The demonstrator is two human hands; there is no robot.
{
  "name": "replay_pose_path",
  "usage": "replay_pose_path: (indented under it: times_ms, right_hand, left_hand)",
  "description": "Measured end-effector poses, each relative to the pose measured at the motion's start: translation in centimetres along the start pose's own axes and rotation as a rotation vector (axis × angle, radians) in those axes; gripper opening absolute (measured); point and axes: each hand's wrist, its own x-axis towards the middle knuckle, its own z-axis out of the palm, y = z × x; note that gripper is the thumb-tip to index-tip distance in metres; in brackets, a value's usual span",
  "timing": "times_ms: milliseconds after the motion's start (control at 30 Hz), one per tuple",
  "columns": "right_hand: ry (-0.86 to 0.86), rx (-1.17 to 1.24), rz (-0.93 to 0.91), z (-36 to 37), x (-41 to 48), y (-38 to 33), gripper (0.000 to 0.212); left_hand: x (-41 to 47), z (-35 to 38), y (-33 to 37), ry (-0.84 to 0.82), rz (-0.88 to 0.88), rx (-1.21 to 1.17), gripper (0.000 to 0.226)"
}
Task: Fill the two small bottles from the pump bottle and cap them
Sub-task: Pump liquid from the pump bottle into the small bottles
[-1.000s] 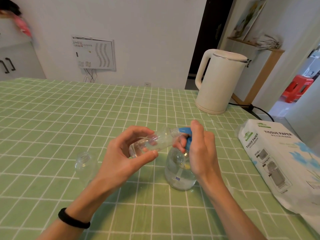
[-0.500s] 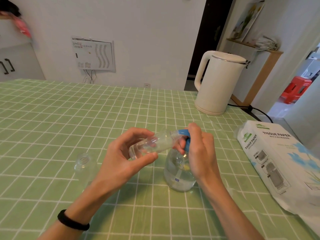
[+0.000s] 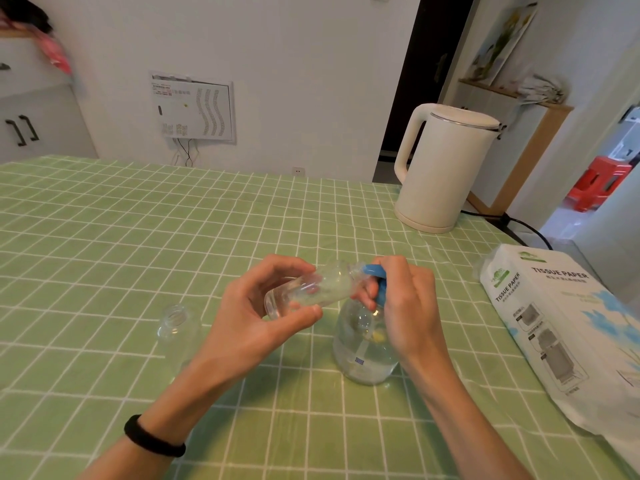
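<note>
My left hand (image 3: 249,320) grips a small clear bottle (image 3: 308,289), tilted almost on its side with its mouth against the blue spout of the pump bottle. A little clear liquid lies in it. The pump bottle (image 3: 363,344) is clear and round, stands upright on the green checked tablecloth and holds liquid. My right hand (image 3: 405,306) wraps round its blue pump head (image 3: 375,277), fingers curled over the top. A second small clear bottle (image 3: 176,323) stands upright and uncapped to the left, apart from both hands. No caps are in view.
A white electric kettle (image 3: 443,168) stands at the back right, its black cord trailing off the table edge. A pack of tissue paper (image 3: 561,334) lies along the right edge. The green checked tablecloth (image 3: 121,237) stretches far to the left and back.
Both hands and both held bottles stay almost in place; my right fingers sit slightly lower on the pump head. The second bottle has not moved.
</note>
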Motion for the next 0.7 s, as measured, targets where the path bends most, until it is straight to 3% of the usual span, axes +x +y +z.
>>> replay_pose_path:
  times_ms: [133, 467, 700]
  right_hand:
    - [0.029, -0.012, 0.013, 0.02, -0.15, -0.08, 0.065]
    - [0.014, -0.040, -0.005, -0.03, -0.03, -0.11, 0.049]
    - [0.033, -0.022, 0.021, 0.22, -0.21, 0.02, 0.062]
  left_hand:
    - [0.07, -0.13, -0.09, 0.001, 0.002, -0.002, 0.042]
    - [0.02, -0.08, -0.11, 0.001, 0.019, 0.030, 0.044]
    - [0.15, -0.17, -0.21, 0.002, 0.037, 0.019, 0.043]
